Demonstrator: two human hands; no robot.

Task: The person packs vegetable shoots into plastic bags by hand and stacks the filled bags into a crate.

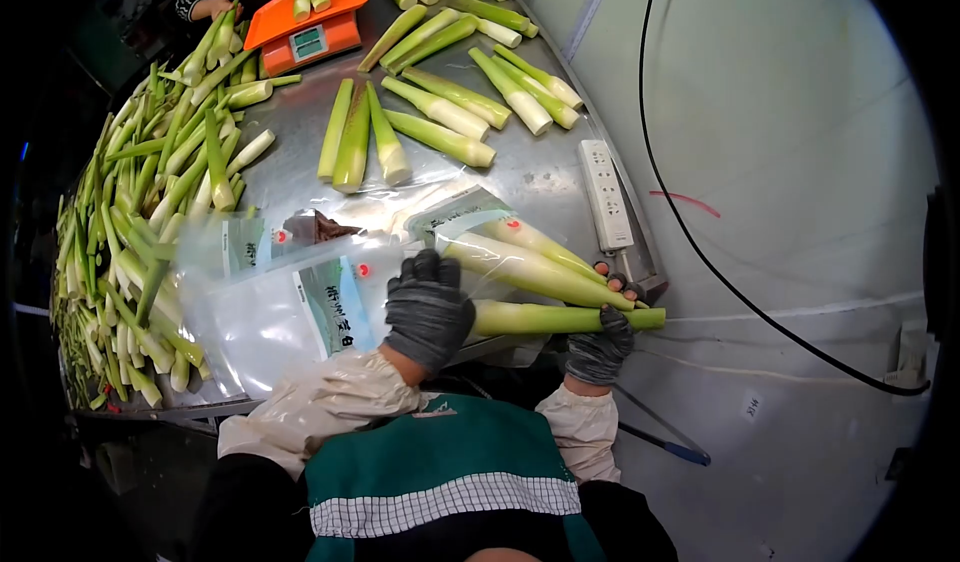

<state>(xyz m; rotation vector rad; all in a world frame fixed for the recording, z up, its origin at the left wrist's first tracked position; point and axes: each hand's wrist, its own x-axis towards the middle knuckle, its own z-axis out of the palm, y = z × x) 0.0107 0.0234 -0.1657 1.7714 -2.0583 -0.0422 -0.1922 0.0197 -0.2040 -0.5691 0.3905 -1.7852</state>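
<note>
At the table's (290, 132) near edge, toward the near-right corner: right hand (600, 347) closed around the thin ends of the held stalks (550, 319), bare fingertips showing past the dark glove. Left hand (430, 310) is palm down, fingers together, by the thick end of the lowest held stalk. It's over the plastic; can't tell if it grips any.

Held stalks run between the hands, thick ends on the left hand's side, thin ends past the table edge. The upper ones have their thick ends under or in a printed clear bag (470, 205); the lowest lies nearest the body, and I can't tell if it's bagged.

Left of the left hand: flat printed bag (335, 307) along the near edge, second printed bag (243, 247) behind it, brown crumpled piece (335, 227) beside that one. Power strip (604, 197) on the right edge, near the near-right corner, just beyond the right hand.

Farther out: loose stalks (440, 107) spread from mid-table to the far-right corner. Big stalk pile (150, 232) fills the left side. Orange scale (308, 34) toward the far-left, stalks on its pan. Another person's hand (210, 8), striped sleeve, beside it at stalks on the pile.
</note>
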